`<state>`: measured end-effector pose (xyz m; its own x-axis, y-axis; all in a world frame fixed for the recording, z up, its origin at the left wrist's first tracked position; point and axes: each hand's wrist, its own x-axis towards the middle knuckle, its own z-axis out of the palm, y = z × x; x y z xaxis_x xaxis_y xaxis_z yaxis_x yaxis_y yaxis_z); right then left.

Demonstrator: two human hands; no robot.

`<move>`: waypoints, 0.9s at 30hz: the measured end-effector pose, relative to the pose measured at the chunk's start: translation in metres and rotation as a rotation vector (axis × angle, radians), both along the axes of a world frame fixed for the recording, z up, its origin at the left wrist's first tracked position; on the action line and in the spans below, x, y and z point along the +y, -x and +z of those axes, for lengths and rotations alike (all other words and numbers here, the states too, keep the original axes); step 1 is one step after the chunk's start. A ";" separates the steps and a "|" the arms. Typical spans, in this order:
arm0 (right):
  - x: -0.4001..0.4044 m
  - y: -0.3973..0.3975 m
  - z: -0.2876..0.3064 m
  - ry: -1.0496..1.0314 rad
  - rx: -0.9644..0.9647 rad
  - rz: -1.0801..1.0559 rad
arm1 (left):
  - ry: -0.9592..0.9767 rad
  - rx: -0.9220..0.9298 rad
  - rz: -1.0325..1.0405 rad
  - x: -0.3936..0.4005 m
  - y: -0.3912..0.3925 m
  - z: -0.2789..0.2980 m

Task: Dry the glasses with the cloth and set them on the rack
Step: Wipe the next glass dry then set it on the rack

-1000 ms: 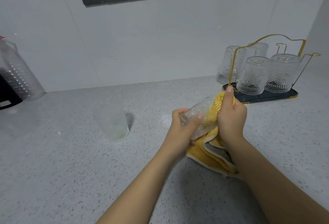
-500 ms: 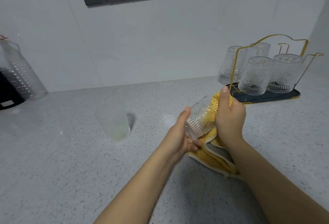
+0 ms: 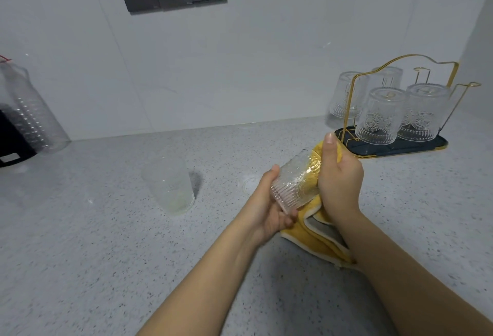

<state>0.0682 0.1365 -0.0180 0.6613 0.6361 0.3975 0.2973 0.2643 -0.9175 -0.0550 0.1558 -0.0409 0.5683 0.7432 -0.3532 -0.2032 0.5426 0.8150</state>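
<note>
While the left hand (image 3: 269,202) cradled the tilted glass (image 3: 294,179), the right hand (image 3: 338,173) gripped the cloth (image 3: 317,239) against its mouth for drying inside.

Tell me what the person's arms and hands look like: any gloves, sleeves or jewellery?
Both arms are bare as far up as the picture shows, with no sleeves in view. The left hand and the right hand wear no gloves, and no rings, watch or bracelets show on the parts that can be seen. The one thumbnail that shows on the right hand is short and looks unpainted.
</note>
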 end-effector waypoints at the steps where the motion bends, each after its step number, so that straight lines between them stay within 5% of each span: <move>1: 0.000 0.000 0.000 0.002 0.007 -0.004 | -0.027 0.034 -0.005 0.000 0.000 0.001; 9: 0.005 -0.010 0.001 0.074 0.170 -0.083 | -0.750 0.286 0.290 -0.011 -0.010 -0.016; 12: 0.004 -0.008 0.003 0.076 0.130 -0.072 | -0.605 0.183 0.310 -0.008 -0.012 -0.010; 17: 0.001 -0.001 0.000 0.003 -0.032 -0.026 | -0.056 0.063 -0.006 -0.003 -0.002 0.001; 23: 0.004 -0.009 0.002 0.036 0.066 -0.082 | -0.562 0.298 0.160 -0.010 -0.007 -0.007; 27: 0.004 -0.012 0.004 0.058 0.112 -0.086 | -0.647 0.188 0.272 -0.012 -0.013 -0.015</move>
